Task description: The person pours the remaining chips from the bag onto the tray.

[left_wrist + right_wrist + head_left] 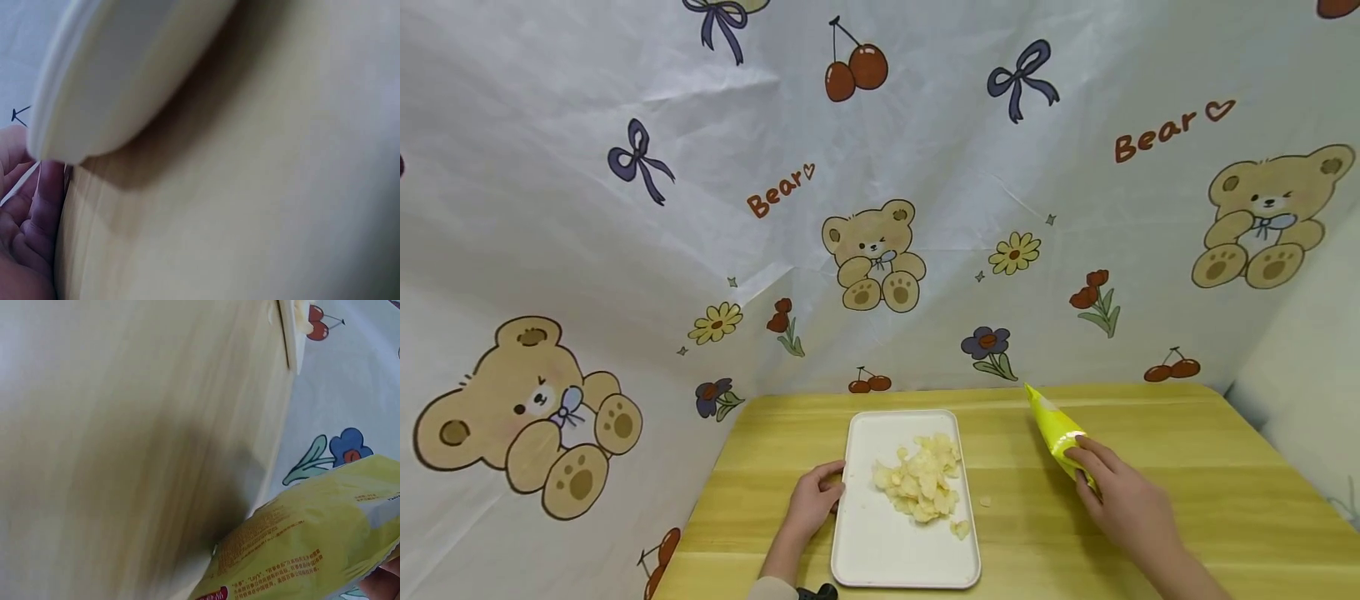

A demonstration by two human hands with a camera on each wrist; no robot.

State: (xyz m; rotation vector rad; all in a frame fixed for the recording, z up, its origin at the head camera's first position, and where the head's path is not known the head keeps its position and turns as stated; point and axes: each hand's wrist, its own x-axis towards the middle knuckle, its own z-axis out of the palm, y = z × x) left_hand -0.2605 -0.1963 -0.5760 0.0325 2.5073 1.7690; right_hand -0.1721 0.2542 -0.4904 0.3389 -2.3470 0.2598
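Observation:
A white rectangular tray (880,550) lies on the wooden table, with a heap of potato chips (921,479) on it. My left hand (812,502) holds the tray's left edge; in the left wrist view its fingers (47,206) show at the rim, some below it. To the right of the tray, my right hand (1131,500) grips a yellow chip bag (1056,429) above the table, its narrow end pointing away from me. Printed text shows on the bag in the right wrist view, where only a bit of the hand (384,581) appears at the lower right.
One small chip piece (985,502) lies on the wooden table (1022,542) just right of the tray. A white cloth (955,192) printed with bears, bows and cherries hangs behind the table and along its left side. A dark object (820,592) sits by the left wrist.

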